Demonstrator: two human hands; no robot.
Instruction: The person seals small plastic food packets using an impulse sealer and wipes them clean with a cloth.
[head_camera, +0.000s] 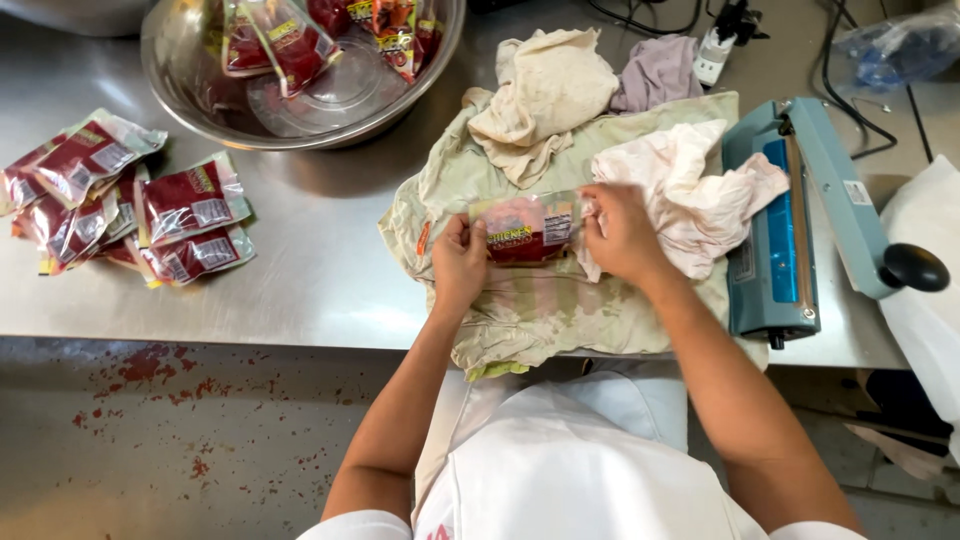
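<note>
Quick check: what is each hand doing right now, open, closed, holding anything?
Left hand: closed on the left end of the clear plastic pouch of red sauce.
Right hand: closed on the pouch's right end, beside the crumpled pale pink cloth.

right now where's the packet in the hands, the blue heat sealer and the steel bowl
packet (527, 228), head view, on the middle of its clear front, between the left hand (458, 262) and right hand (622, 235)
blue heat sealer (778, 235), head view, on its blue sealing strip
steel bowl (190, 95), head view, on its left outer wall
</note>
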